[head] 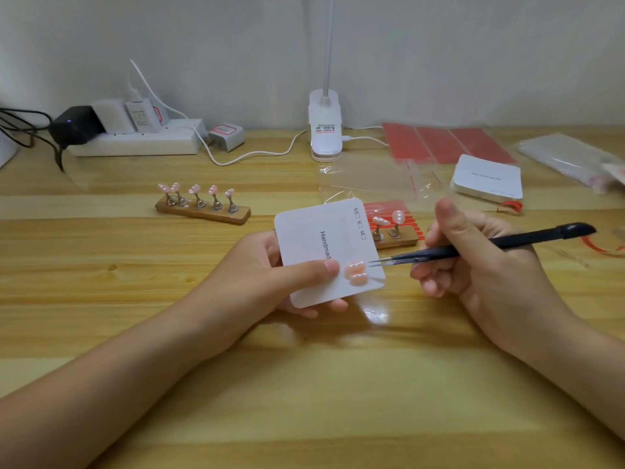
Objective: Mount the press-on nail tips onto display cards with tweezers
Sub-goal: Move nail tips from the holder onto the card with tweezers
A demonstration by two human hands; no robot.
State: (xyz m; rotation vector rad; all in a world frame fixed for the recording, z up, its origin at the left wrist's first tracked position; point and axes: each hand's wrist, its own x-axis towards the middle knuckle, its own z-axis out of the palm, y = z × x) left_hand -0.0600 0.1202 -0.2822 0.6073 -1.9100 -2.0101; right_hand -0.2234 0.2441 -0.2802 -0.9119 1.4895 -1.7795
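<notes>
Head view: left hand pinches display card; beside card, right hand grips tweezers, tips near mounted nail tips.

I see a wooden bench against a pale wall. At its far left lies a white power strip with a black adapter and white chargers plugged in. A white clip lamp stands near the middle, its cable running left
</notes>
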